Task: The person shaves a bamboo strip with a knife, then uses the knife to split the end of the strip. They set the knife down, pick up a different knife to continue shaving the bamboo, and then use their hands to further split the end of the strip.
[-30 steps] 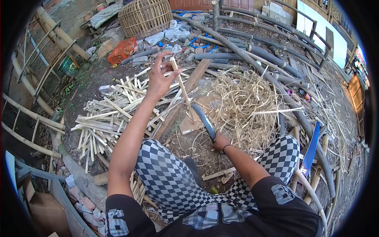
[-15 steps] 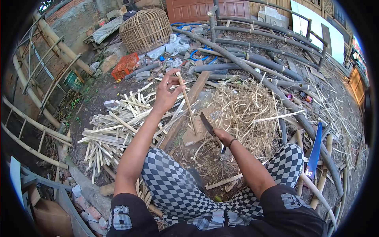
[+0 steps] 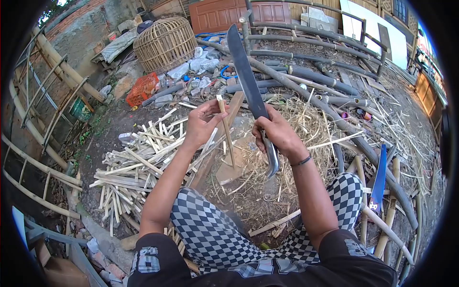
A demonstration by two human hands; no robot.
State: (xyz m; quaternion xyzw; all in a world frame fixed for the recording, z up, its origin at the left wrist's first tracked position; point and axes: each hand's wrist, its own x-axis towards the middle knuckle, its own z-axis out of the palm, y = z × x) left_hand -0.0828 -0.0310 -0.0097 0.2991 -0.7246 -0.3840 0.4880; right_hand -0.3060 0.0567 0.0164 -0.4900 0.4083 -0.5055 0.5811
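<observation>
My left hand (image 3: 204, 125) is closed around the upper part of a bamboo strip (image 3: 227, 138), which stands nearly upright. The strip's lower end rests on or just above a flat tan board (image 3: 227, 176) on the ground between my knees. In my right hand (image 3: 279, 131) is the handle of a machete (image 3: 247, 76). Its dark blade points up and away from me, to the right of the strip and apart from it. A pile of split bamboo strips (image 3: 138, 167) lies left of my hands, and a heap of curly shavings (image 3: 313, 126) lies to the right.
A wooden plank (image 3: 202, 171) lies on the ground beside the board. Bamboo poles (image 3: 330, 115) stretch across the right side, near a blue-bladed saw (image 3: 378, 177). Farther back are an orange crate (image 3: 142, 89) and a woven bamboo cage (image 3: 162, 45). Bamboo ladder-like frames (image 3: 48, 100) stand at the left.
My right hand has lifted the machete from low beside the strip's foot to a raised, upright position. My left hand, still holding the strip, sits slightly lower in view.
</observation>
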